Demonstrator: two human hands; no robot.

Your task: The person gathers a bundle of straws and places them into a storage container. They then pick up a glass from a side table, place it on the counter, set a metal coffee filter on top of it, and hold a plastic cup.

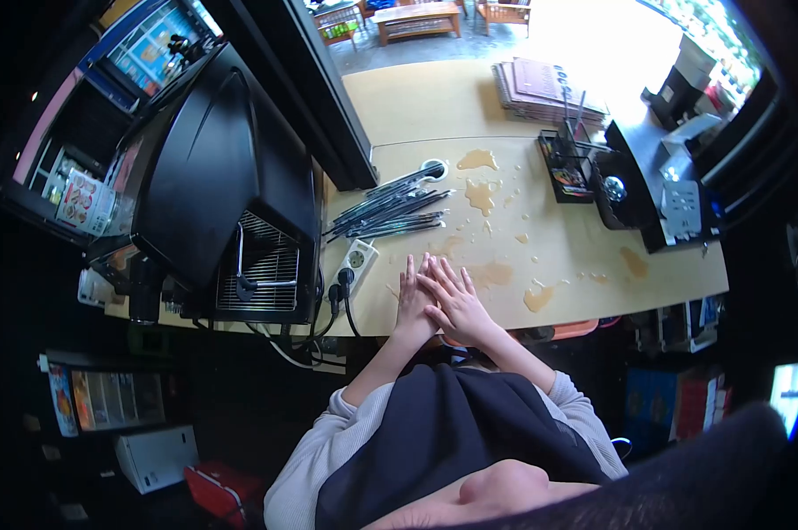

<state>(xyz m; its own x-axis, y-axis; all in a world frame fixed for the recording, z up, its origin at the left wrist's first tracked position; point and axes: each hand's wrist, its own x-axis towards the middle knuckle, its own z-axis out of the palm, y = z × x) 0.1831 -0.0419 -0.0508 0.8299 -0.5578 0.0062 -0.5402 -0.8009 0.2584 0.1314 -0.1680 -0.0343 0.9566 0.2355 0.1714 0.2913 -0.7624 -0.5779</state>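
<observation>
The bare right hand [458, 302], fingers spread, lies partly across the bare left hand [413, 305], whose straighter fingers point forward; whether either touches the pale wooden tabletop [416, 106] beneath, I cannot tell. Just right of the fingertips spreads a thin tan puddle of liquid [494, 274], with a glossier amber puddle [537, 298] farther right and another amber puddle [481, 196] ahead of them. Near the left hand, to its left, sits a white plastic power strip [360, 254] with black plugs [347, 276] in it. Ahead and left of both hands lies a loose bundle of thin black straw-like sticks [388, 210]; well left stands a large glossy black machine [209, 168] with a metal grate [279, 256].
</observation>
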